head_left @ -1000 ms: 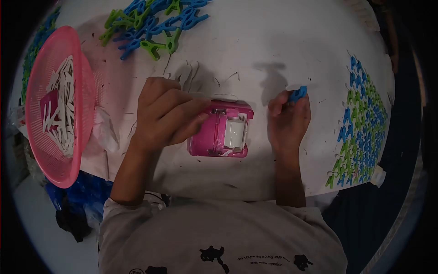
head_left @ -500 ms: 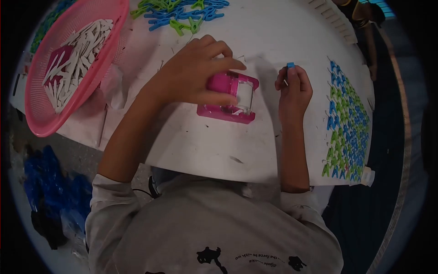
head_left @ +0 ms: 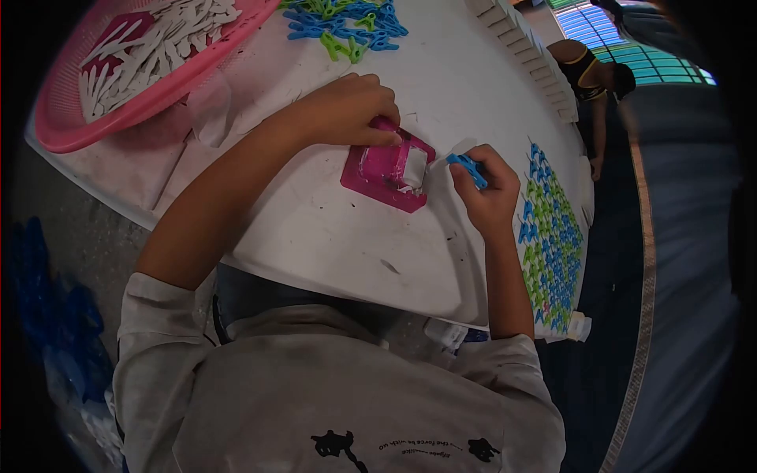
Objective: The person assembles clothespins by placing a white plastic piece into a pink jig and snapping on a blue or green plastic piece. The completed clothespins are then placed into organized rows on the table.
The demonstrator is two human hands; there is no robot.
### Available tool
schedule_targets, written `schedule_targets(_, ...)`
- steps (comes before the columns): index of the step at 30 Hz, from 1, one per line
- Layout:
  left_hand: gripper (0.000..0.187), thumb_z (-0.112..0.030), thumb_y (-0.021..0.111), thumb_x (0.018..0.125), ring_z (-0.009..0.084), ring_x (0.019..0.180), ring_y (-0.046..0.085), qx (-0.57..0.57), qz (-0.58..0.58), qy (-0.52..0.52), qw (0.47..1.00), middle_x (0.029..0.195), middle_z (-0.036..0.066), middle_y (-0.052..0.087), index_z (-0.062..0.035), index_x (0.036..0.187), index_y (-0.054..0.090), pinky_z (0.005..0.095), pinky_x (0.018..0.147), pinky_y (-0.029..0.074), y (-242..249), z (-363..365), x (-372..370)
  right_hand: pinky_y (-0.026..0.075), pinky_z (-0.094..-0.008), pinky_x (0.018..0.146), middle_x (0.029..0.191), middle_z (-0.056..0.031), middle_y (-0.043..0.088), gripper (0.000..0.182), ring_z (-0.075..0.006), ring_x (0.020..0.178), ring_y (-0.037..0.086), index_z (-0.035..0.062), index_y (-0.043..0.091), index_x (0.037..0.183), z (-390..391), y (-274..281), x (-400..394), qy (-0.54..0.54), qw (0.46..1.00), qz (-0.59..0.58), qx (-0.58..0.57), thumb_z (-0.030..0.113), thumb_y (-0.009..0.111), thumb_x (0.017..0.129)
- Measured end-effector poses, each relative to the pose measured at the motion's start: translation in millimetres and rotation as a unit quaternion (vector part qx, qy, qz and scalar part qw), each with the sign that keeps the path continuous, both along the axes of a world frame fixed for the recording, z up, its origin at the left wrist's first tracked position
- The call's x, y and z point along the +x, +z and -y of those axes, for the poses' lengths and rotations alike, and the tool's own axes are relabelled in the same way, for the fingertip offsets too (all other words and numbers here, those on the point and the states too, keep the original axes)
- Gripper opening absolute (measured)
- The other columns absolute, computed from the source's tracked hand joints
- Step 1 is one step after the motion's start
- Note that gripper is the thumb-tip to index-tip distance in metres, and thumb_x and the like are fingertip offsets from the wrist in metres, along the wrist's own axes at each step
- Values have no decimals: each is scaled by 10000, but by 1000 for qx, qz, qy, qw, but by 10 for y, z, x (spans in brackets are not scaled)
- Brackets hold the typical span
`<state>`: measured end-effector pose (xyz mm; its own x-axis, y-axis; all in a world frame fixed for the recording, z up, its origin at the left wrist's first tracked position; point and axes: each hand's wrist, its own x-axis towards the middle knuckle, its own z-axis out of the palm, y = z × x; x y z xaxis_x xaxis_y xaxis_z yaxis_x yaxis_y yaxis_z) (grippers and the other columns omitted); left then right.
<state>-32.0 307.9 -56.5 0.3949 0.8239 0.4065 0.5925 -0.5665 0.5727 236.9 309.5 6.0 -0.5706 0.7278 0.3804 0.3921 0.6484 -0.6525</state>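
A pink plastic holder (head_left: 377, 181) with a white pad at its right end lies on the white table in front of me. My left hand (head_left: 359, 112) is on its far side, fingers and thumb closed on an upper pink part. My right hand (head_left: 490, 189) is closed around a blue clothespin (head_left: 467, 169), just right of the holder. The clothespin's left end points toward the white pad, apart from it.
Rows of blue and green clothespins (head_left: 552, 244) cover the table's right side. More lie in a loose pile (head_left: 347, 27) at the back. A pink basket (head_left: 169, 83) at the left holds white strips. Another person (head_left: 587, 75) is beyond the far right edge.
My left hand has gone from spread over the holder to closed on its upper part. My right hand has come nearer the holder, and the blue clothespin shows more fully. The view has shifted.
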Motion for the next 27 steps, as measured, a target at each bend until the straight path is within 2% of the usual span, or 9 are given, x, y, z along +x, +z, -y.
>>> schedule_targets(5,292,-352,713,870,244,929,576,6,-43,23,999,919,47,681,-87,984,749,369,842,469,-8,10,21,444,-248,626,783,-54,608,175,-116,682,552,-11,651,923,-68,-65,-27,6,999,23,32,31,751,785)
schedule_targets(9,284,-347,719,868,242,933,583,-1,-19,31,999,921,47,688,-90,986,751,370,842,471,-33,1,16,464,-255,633,793,-77,627,196,-142,687,590,-12,650,922,-123,-52,-78,38,996,32,74,37,763,770)
schedule_targets(18,253,-323,722,870,233,958,590,-6,-48,36,998,942,49,697,-91,966,757,365,861,475,-3,18,43,482,-265,597,795,-93,636,220,-161,671,612,-3,660,937,-168,-104,-133,81,985,78,129,65,774,761)
schedule_targets(27,262,-317,719,865,244,923,616,-5,-37,38,999,927,63,711,-77,959,767,377,814,510,4,4,45,485,-277,594,772,-93,625,220,-185,652,611,6,666,920,-179,-19,-159,105,975,123,155,67,783,744)
